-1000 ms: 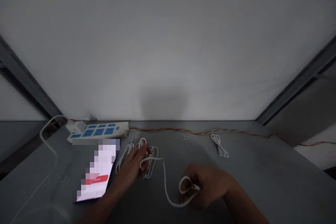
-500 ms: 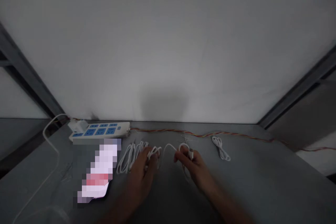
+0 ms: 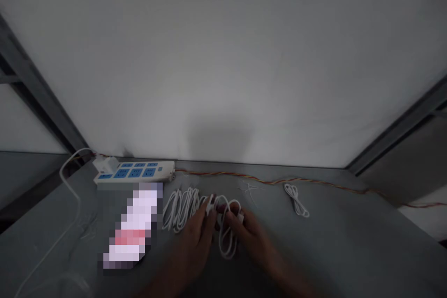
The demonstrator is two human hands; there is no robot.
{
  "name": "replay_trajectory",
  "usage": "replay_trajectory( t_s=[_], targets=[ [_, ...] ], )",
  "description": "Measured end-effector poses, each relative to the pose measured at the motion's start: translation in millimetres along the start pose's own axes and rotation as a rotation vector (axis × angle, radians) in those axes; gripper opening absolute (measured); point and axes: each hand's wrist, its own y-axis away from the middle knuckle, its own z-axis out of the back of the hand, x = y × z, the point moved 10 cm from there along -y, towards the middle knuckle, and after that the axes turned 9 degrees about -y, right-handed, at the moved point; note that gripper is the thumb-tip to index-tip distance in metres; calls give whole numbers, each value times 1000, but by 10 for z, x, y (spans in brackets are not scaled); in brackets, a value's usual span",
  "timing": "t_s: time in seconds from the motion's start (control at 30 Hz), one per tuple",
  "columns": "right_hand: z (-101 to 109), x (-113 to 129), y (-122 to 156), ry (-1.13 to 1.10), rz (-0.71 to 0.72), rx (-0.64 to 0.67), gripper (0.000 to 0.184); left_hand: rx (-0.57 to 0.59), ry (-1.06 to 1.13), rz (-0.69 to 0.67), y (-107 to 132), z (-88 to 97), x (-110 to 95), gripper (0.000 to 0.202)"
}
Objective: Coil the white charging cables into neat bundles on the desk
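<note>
A loose white cable point(image 3: 227, 237) lies in loops on the grey table point(image 3: 349, 242). My left hand point(image 3: 197, 237) is closed on it near its plug end, just right of a heap of coiled white cables point(image 3: 181, 205). My right hand point(image 3: 249, 230) pinches the same cable's loops from the right. The two hands almost touch over the loops, which hang down between them.
A white power strip point(image 3: 134, 172) with blue sockets and a charger lies at the back left. A lit phone point(image 3: 132, 228) sits left of my hands. A small coiled cable point(image 3: 296, 199) rests at the right. A red-yellow twisted wire point(image 3: 279, 180) runs along the back wall.
My right hand has moved from the lower right toward my left hand, gathering the long cable into loops. My left hand shifted right, away from the heap.
</note>
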Motion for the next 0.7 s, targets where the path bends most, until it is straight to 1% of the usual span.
replay_trajectory(
  t_s=[0.07, 0.17, 0.23, 0.3, 0.37, 0.47, 0.53, 0.6, 0.7],
  targets=[
    [-34, -11, 11, 17, 15, 6, 54, 40, 9, -10, 4, -55, 5, 41],
    [-60, -2, 37, 96, 79, -10, 53, 44, 40, -24, 26, -85, 2, 41],
    [-40, 23, 60, 173, 130, -56, 53, 92, 56, -44, 50, -148, -12, 44],
    [-30, 29, 76, 233, 151, -77, 56, 155, 77, -69, 79, -219, -34, 47],
    [-44, 3, 77, 271, 127, -55, 57, 193, 98, -92, 102, -254, -66, 49],
    [-59, -32, 80, 288, 67, -11, 56, 211, 103, -123, 121, -247, -140, 51],
    [-70, 7, 93, 269, 71, 9, 54, 225, 89, -132, 133, -238, -194, 51],
    [-65, 73, 109, 278, 97, 6, 51, 235, 73, -139, 147, -234, -238, 51],
    [-8, 91, 113, 398, 77, -44, 53, 238, 52, -157, 164, -241, -274, 52]
  ],
)
